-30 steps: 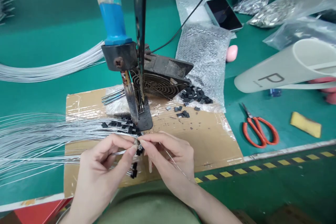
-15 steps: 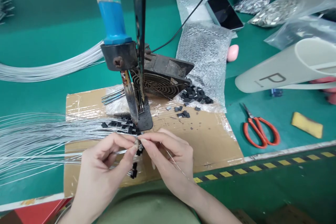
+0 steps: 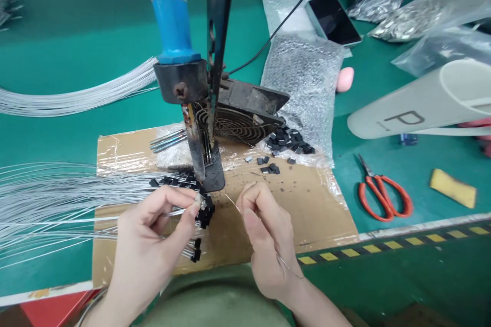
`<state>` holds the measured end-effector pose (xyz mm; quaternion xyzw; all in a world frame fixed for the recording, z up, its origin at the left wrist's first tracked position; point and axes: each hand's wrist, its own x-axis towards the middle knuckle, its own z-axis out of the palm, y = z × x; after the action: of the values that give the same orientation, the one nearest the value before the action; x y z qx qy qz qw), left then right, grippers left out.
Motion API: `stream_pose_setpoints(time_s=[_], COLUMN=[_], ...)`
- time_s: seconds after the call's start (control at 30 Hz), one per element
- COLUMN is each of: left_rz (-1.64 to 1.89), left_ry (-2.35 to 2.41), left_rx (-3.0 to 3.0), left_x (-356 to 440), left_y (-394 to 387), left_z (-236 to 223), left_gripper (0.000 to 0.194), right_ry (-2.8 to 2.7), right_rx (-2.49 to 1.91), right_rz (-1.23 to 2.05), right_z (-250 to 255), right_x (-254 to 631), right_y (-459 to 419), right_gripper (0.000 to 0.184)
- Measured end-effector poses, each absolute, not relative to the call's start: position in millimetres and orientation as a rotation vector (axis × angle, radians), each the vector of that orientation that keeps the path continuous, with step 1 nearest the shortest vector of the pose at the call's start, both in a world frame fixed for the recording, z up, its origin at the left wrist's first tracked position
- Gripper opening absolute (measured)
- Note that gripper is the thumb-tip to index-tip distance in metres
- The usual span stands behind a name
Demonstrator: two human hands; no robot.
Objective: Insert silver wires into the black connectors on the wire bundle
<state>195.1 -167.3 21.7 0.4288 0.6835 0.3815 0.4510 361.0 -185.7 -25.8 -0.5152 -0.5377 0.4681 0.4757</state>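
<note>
My left hand [image 3: 153, 240] is closed, thumb and forefinger pinching a small greyish piece [image 3: 199, 200]; its exact kind is too small to make out. Just beyond those fingertips, black plug ends [image 3: 206, 212] of white cables [image 3: 76, 194] lie on the cardboard. To the right, apart from the left, my right hand [image 3: 268, 240] is curled round thin solder wire [image 3: 232, 202]. One end of the wire sticks out toward the left hand, and the rest trails past the wrist. A blue-handled soldering iron [image 3: 174, 25] is clamped upright, its tip pointing down behind the left fingertips.
A small fan [image 3: 241, 125] stands behind the iron on the cardboard sheet [image 3: 307, 204]. Loose black plug housings [image 3: 291, 140] lie by bubble wrap [image 3: 303, 76]. Rightward are red-handled scissors [image 3: 383, 196], a yellow sponge [image 3: 452, 187], a white cup [image 3: 418, 102] and a phone [image 3: 333, 19].
My right hand has drawn back to the right, away from the left fingertips, with the solder wire still in it. My left hand stays nearly in place.
</note>
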Motion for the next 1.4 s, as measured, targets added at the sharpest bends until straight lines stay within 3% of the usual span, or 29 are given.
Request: stream_pose_setpoints(time_s=[1.4], left_rz=[0.947], left_ry=[1.678], left_rx=[1.206], left_x=[191], left_y=[-143], left_z=[18], left_gripper=[0.013], right_ry=[-1.16], right_rx=[-1.12], right_rz=[1.172], right_z=[-18], right_x=[347], right_y=[-164], right_gripper=[0.024])
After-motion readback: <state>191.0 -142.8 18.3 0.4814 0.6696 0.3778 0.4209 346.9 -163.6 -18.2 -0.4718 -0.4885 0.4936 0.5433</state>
